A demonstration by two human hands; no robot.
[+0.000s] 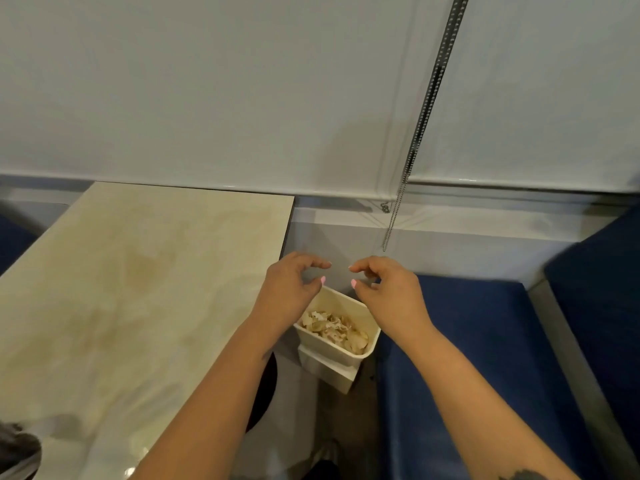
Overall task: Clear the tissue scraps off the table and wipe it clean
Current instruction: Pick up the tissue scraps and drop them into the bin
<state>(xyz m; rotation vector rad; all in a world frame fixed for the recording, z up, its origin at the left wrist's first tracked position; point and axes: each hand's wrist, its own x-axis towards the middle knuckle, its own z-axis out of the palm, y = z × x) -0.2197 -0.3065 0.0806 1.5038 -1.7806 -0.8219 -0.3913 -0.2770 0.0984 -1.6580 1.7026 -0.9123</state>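
A small cream bin [363, 318] stands on the floor between the table and the seat, with several torn tissue scraps [334, 329] lying inside it. Both my hands hover just above the bin's far rim. My left hand [289, 289] and my right hand [388, 291] face each other a little apart, fingers loosely curled, and neither holds anything. The beige marble-look table [138, 289] stretches along the left; its surface shows faint smears and no scraps that I can see.
A blue upholstered bench seat [485, 358] fills the right side. A bead chain [408, 161] hangs from the white roller blinds at the back wall. A dark cloth-like thing [17, 448] sits at the table's near left corner. A dark table base [266, 386] is under the table edge.
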